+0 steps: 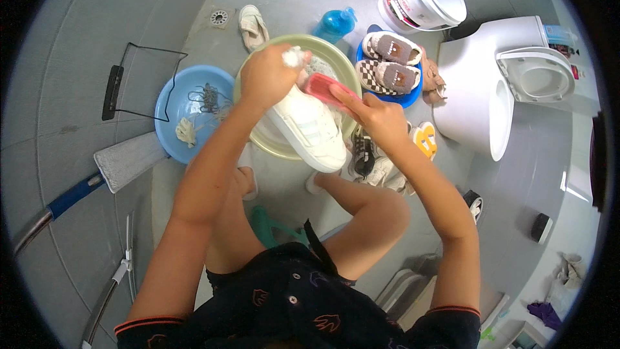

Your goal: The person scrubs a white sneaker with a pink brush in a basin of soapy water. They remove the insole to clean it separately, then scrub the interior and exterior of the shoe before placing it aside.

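Observation:
A white sneaker (311, 130) is tilted over the pale green basin (351, 68), its toe pointing toward me. My left hand (266, 76) is closed on the sneaker's heel end, and white foam (292, 57) clings to its knuckles. In my right hand (382, 117) is a pink scrub brush (321, 86), gripped by its handle. The brush head lies against the shoe near its opening; its bristles are hidden. Greyish suds (321, 66) show inside the basin past the shoe.
A light blue basin (169, 94) with shoelaces stands left. Beyond are a blue bottle (336, 24), a cream shoe (252, 26) and a white bucket (431, 0). Several shoes fill a blue basin (413, 99) at right, beside the toilet (475, 81). A flat mop (132, 160) leans left.

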`<act>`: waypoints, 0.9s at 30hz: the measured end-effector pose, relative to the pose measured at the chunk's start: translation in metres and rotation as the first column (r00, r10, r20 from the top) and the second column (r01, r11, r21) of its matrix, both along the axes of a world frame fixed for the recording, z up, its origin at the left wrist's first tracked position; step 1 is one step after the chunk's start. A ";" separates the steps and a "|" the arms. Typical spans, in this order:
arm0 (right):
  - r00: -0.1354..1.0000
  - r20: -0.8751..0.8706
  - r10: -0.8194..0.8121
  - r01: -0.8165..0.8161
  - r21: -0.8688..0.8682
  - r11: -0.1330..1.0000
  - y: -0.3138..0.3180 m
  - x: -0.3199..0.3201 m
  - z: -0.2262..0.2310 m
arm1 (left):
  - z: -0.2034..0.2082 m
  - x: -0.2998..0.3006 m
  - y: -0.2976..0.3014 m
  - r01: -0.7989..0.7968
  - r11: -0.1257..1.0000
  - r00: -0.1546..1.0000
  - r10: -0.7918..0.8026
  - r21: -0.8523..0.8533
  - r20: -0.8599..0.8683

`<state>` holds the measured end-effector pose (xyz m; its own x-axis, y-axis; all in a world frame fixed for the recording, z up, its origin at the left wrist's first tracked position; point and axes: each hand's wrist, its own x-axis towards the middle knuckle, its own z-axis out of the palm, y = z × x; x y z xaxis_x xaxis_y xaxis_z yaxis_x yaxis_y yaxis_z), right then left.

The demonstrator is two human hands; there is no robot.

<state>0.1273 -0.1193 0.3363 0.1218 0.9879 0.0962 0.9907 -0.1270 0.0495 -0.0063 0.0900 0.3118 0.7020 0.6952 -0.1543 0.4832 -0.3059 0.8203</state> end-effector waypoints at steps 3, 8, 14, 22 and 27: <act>0.998 0.057 0.004 -0.002 -0.040 0.999 -0.012 0.008 0.000 | 0.003 0.002 -0.010 0.007 0.996 1.000 -0.009 0.084 0.022; 0.998 0.054 -0.045 0.045 0.001 0.999 -0.024 0.025 0.010 | 0.009 0.005 -0.017 0.032 0.995 0.999 -0.034 0.097 0.016; 0.965 -0.224 -0.135 0.164 0.114 0.980 -0.003 -0.005 0.002 | 0.004 0.012 -0.027 0.029 0.970 0.999 -0.033 0.243 0.013; 0.972 -0.133 -0.195 0.192 -0.039 0.981 -0.036 0.018 0.005 | 0.008 0.010 -0.022 0.031 0.993 0.999 -0.029 0.112 -0.019; 0.980 -0.120 -0.157 0.161 0.025 0.987 -0.021 0.007 0.027 | 0.005 0.015 -0.026 -0.008 0.982 1.000 0.004 0.190 0.020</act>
